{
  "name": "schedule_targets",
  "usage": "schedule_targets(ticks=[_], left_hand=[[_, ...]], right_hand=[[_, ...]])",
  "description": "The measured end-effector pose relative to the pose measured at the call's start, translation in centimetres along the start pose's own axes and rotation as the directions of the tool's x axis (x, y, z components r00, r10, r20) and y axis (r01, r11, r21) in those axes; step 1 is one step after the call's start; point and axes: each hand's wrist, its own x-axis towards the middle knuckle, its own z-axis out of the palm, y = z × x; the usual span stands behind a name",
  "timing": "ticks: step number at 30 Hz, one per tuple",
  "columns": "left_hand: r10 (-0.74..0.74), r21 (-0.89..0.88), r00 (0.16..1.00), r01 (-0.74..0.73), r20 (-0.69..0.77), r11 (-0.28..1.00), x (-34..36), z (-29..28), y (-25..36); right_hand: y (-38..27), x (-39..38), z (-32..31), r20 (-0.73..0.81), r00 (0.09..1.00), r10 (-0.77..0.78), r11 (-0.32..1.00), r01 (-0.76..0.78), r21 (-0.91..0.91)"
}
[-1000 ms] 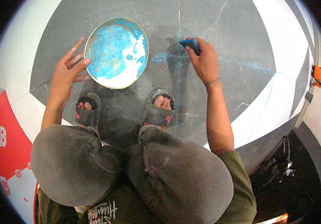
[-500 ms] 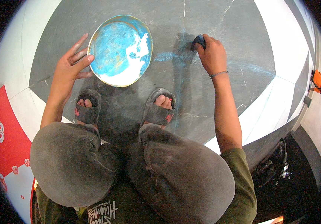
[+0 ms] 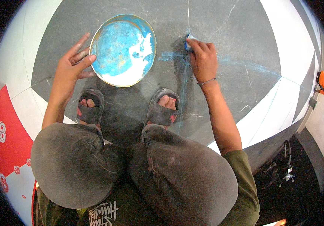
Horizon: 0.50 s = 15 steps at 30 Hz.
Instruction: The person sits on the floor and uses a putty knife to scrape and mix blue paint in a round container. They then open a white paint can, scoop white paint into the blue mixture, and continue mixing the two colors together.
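Right hand [image 3: 204,60], in the upper centre of the frame, is closed in a pinch around a small blue pad [image 3: 188,42]; gripped near the fingertips, the pad probably keeps one edge free, close to the blue streak [image 3: 169,56] on the grey floor [image 3: 241,34]. I cannot tell whether it touches the ground. At upper left the left hand [image 3: 73,66] grips a round dish [image 3: 138,21] by its side — thumb at the rim, other fingers spread and partly hidden behind it, presumably to steady so wide a thing from one edge. Its mouth faces up, likely so the white stuff [image 3: 122,80] gathered toward the lower right stays in. The dish sits between both hands, above the sandals [image 3: 158,112] — well apart from the knees.
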Motion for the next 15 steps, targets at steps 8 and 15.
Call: schedule_targets(ticks=[8, 15], left_hand=[[-0.007, -0.033, 1.000, 0.008, 0.021, 0.999, -0.2, -0.1, 0.0], [0.003, -0.008, 1.000, -0.003, 0.027, 1.000, 0.0, 0.1, -0.2]], right_hand=[[-0.3, 0.3, -3.0, 0.383, 0.919, -0.088, 0.989, 0.126, -0.074], [2.7, 4.4, -3.0, 0.115, 0.993, -0.010, 0.997, 0.001, 0.078]])
